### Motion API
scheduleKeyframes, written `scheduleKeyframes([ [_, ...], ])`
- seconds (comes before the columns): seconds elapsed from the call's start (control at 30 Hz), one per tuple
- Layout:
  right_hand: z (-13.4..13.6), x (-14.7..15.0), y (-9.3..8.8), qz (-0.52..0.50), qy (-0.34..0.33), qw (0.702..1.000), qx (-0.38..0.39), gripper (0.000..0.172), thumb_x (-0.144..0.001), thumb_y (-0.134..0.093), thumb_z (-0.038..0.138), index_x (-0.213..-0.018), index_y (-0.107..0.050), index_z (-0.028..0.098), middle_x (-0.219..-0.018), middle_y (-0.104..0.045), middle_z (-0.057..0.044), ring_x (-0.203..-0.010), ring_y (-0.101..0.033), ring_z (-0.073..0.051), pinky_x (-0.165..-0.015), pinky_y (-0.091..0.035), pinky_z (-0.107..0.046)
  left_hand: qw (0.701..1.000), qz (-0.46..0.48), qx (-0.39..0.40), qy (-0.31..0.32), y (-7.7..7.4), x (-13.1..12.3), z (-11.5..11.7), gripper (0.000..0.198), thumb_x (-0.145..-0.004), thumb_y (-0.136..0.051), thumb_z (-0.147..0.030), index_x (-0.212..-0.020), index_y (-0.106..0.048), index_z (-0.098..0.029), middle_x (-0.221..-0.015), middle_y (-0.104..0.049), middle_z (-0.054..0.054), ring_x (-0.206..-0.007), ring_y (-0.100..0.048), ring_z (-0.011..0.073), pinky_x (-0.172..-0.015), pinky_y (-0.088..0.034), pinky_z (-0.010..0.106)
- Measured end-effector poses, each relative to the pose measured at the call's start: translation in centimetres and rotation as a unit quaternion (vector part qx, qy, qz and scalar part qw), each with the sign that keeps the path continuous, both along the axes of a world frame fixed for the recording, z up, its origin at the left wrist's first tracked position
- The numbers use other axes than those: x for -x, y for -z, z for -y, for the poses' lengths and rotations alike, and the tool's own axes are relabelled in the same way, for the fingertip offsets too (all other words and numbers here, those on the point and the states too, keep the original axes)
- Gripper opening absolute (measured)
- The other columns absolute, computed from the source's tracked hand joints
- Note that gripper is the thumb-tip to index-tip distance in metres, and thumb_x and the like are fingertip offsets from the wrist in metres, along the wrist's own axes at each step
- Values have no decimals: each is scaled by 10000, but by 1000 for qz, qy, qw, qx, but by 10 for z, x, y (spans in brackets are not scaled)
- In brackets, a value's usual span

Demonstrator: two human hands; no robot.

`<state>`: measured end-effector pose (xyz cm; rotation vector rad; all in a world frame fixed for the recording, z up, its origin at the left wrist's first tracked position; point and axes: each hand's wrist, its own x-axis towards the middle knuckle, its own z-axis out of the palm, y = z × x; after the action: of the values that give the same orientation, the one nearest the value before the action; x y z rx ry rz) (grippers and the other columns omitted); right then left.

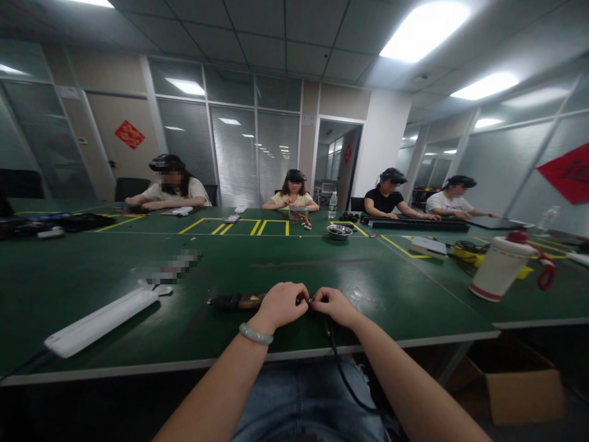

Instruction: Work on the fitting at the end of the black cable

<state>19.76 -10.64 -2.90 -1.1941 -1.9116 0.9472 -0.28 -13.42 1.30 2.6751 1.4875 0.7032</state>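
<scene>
Both my hands meet near the front edge of the green table (pixel 396 294). My left hand (pixel 284 304) is closed in a pinch, with a bracelet (pixel 256 333) on its wrist. Facing it, my right hand (pixel 337 307) is also pinched, and its fingertips almost touch the left ones. Something small and dark shows between the fingertips, too small to name. A dark tool with a brownish barrel and thin tip (pixel 239 302) lies to the left, its right end hidden by my left hand. A black cable (pixel 335 353) drops from under my right hand over the table edge towards my lap.
On the left lies a white power strip (pixel 103 322). A white jug with a red lid (pixel 499 270) stands at right. Farther back are a metal bowl (pixel 339 232), a water bottle (pixel 332 205) and several people seated. A cardboard box (pixel 524 393) sits below right.
</scene>
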Motion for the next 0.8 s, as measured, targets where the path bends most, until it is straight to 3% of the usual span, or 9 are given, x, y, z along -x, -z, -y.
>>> scheduleKeyframes([
  [0.3,0,-1,0,-11,-22,999,-24,131,-729,-661,277,-722,-588,169,-737,-614,15,-713,-551,-130,-684,-422,-234,999,12,42,19,-5,2,0,217,-827,-522,-271,-994,-660,-259,-947,-694,5,-897,-619,178,-818,-455,280],
  [0.8,0,-2,3,10,-20,999,-41,86,-720,-641,231,-709,-572,181,-780,-651,6,-752,-581,-146,-719,-438,-245,999,-12,7,44,-4,2,1,254,-824,-484,-218,-1053,-587,-253,-931,-674,1,-913,-598,188,-841,-411,308],
])
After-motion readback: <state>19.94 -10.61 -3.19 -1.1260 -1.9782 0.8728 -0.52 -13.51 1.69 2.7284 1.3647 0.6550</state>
